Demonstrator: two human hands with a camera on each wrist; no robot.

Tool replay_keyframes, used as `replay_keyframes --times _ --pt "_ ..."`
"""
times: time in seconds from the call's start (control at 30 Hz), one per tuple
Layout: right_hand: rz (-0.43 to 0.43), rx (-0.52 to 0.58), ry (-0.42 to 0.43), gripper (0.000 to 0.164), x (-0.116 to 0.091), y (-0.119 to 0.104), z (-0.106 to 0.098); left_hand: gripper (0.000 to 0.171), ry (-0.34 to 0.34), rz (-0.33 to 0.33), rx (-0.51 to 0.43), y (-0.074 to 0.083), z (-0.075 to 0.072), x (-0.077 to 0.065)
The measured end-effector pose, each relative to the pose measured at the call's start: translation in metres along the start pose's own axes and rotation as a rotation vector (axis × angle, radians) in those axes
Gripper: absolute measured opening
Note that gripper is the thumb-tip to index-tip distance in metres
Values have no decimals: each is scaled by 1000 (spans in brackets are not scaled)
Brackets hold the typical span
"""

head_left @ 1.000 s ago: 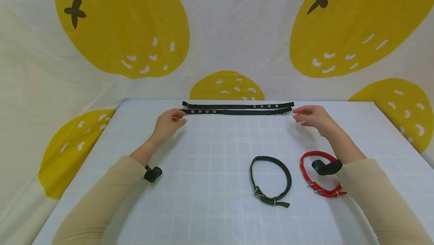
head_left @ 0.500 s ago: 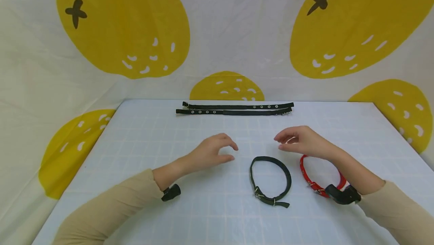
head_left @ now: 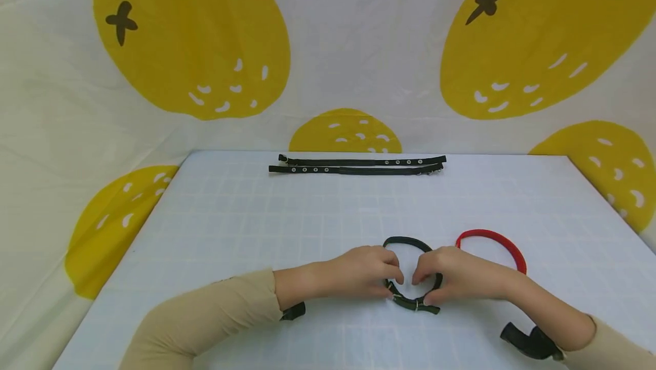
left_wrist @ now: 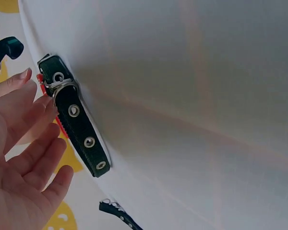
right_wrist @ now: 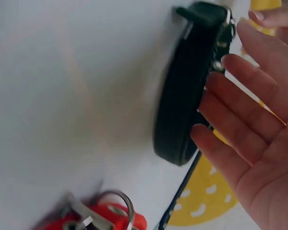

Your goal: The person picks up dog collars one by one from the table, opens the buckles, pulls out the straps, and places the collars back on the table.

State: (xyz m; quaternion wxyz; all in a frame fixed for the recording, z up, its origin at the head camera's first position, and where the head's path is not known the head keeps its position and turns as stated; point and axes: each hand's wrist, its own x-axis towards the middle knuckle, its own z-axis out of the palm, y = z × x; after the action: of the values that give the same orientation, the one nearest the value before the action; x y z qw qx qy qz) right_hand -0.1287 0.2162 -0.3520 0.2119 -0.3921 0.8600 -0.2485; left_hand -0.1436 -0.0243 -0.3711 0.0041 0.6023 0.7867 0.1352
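Left hand (head_left: 361, 272) and right hand (head_left: 463, 273), fingers loosely spread, are flanking a green collar (left_wrist: 81, 127); a red collar (head_left: 504, 241) is lying nearer the table's (head_left: 220, 227) right edge.

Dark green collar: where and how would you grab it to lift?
I'd pinch its far arc from above, one side of the grip inside the loop, the other outside. The dark green collar stands on edge, so both strap faces are likely reachable; the buckle and loose tail clutter the near side.
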Motion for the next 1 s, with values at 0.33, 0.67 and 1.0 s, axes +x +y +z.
replay_keyframes --times 0.33,0.67,1.0 --pt "0 -4 18 24 3 2 18 24 -108 24 -53 2 4 10" --pt "-9 -63 14 15 3 -1 22 24 -136 77 63 4 12 16" --pt "-212 -134 164 17 6 -7 20 20 -12 24 22 -2 12 -1"
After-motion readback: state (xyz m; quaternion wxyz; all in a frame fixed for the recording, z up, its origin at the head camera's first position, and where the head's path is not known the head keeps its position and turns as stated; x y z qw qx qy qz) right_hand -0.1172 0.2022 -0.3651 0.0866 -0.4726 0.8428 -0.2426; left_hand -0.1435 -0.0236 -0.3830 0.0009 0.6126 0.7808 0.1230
